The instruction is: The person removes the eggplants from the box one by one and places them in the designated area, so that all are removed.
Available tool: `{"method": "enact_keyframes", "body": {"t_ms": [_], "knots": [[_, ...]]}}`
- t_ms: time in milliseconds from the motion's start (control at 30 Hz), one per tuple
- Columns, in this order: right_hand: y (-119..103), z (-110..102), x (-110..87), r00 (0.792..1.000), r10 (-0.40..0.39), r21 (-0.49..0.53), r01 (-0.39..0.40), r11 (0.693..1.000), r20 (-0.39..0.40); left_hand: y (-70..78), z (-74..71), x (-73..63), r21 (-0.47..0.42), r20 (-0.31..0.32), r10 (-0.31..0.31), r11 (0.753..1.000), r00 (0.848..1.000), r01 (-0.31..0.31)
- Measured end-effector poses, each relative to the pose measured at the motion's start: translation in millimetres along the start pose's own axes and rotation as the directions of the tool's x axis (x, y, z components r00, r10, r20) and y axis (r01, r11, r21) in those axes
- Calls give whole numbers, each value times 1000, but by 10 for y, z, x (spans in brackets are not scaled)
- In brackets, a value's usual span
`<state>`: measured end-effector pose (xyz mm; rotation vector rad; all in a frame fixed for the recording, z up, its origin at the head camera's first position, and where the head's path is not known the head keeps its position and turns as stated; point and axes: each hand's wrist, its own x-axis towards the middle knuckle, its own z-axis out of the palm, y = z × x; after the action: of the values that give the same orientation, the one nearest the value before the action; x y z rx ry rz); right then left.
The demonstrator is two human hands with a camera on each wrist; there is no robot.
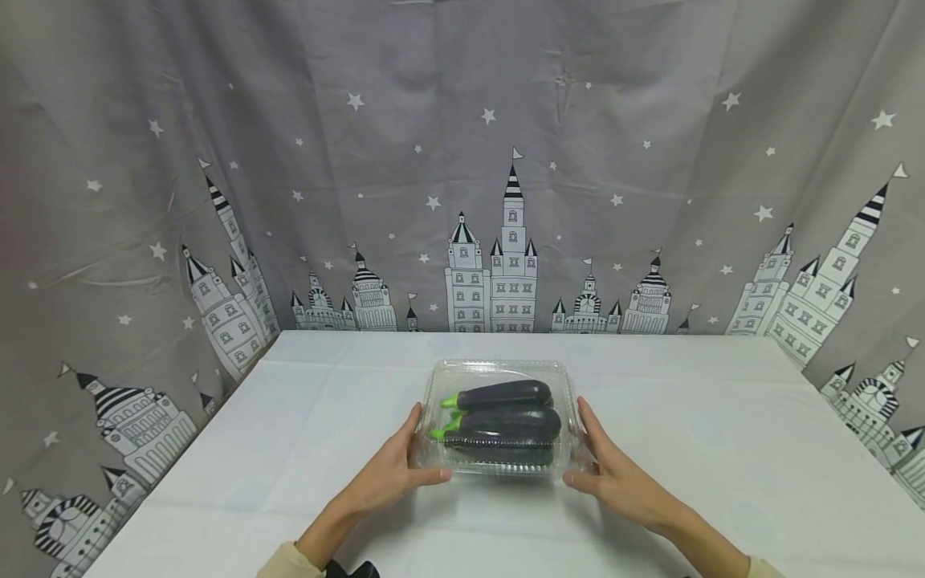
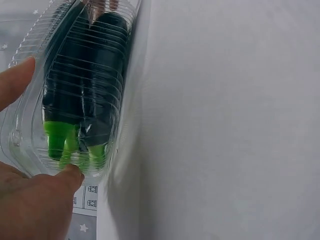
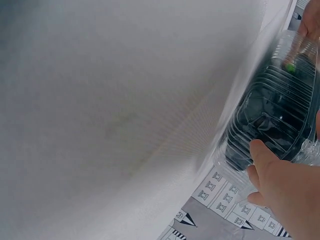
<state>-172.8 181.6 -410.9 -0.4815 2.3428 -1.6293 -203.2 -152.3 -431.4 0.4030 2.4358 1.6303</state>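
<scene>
A clear plastic clamshell container (image 1: 499, 366) with a ribbed lid is at the middle of the white table in the head view. Inside lie several dark purple eggplants (image 1: 509, 421), their green stems pointing left. My left hand (image 1: 393, 472) holds the container's left side, fingers along the wall and thumb at the front corner. On the opposite side, my right hand (image 1: 617, 474) grips the right wall, its thumb at the near right corner. The left wrist view shows the green stem ends (image 2: 60, 137) through the ribbed plastic, close to the left fingertips.
A white cloth covers the table (image 1: 723, 449) on both sides of the container. Behind and beside it hangs a grey curtain (image 1: 578, 96) printed with castles and stars. A small black object (image 1: 354, 570) shows at the bottom edge, near the left sleeve (image 1: 291, 560).
</scene>
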Motion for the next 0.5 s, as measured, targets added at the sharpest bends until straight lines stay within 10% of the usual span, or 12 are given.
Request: {"method": "enact_keyframes", "body": {"t_ms": [500], "knots": [[-7, -3, -7, 1000, -8, 0, 8, 1000, -1, 41, 21, -23, -36, -16, 23, 999, 1000, -24]]}}
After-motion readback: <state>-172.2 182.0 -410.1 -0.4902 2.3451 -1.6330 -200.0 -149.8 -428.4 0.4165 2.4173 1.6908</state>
